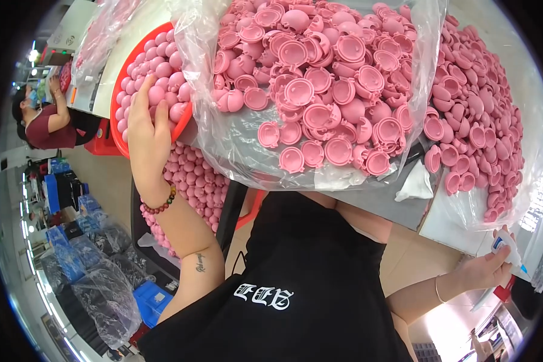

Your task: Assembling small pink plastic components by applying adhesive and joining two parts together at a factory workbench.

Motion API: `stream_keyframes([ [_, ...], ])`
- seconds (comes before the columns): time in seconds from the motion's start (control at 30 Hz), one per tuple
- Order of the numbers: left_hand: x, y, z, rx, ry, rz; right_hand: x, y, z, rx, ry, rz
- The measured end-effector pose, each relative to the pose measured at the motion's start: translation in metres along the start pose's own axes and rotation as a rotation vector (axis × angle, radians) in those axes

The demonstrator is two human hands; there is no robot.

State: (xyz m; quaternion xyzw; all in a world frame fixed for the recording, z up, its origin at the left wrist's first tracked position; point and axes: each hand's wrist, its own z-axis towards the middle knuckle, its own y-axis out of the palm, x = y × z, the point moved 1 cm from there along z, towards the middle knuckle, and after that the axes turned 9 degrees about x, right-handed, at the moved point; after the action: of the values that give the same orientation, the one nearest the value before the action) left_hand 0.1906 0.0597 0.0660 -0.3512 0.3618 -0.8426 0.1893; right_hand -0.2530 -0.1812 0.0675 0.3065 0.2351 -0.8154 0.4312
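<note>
My left hand (148,136) reaches over the rim of a red basin (118,136) heaped with closed pink balls (157,63). Its fingers are stretched out and apart, touching the balls; no ball is plainly gripped. Out at the right, my right hand (481,271) is closed round a small white squeeze bottle (504,242) with a blue tip, which points down and to the right. Between the hands, a large pile of pink half-shells (320,78) lies on clear plastic sheeting (229,151) on the table in front of me.
A second heap of pink half-shells (476,114) spreads on the right. Below the basin, a dark crate holds more pink balls (193,181). A crumpled white tissue (415,183) lies by the table edge. Another person (45,123) sits at the far left, near blue bins (63,247) on the floor.
</note>
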Motion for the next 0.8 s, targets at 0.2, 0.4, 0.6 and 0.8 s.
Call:
stream_keyframes([
  [0.2,-0.028,-0.002,0.008,0.128,-0.047,0.225,-0.005,-0.004,-0.006,0.012,0.050,0.147],
  [0.4,0.089,0.002,-0.028,-0.125,0.275,-0.217,-0.003,-0.014,-0.015,0.053,0.214,0.329],
  [0.6,0.092,0.025,-0.041,-0.248,0.197,-0.298,-0.015,-0.002,-0.025,-0.169,0.180,0.371],
  [0.8,0.124,0.025,-0.073,-0.327,-0.249,-1.671,-0.074,0.033,-0.068,-0.653,0.519,0.665],
])
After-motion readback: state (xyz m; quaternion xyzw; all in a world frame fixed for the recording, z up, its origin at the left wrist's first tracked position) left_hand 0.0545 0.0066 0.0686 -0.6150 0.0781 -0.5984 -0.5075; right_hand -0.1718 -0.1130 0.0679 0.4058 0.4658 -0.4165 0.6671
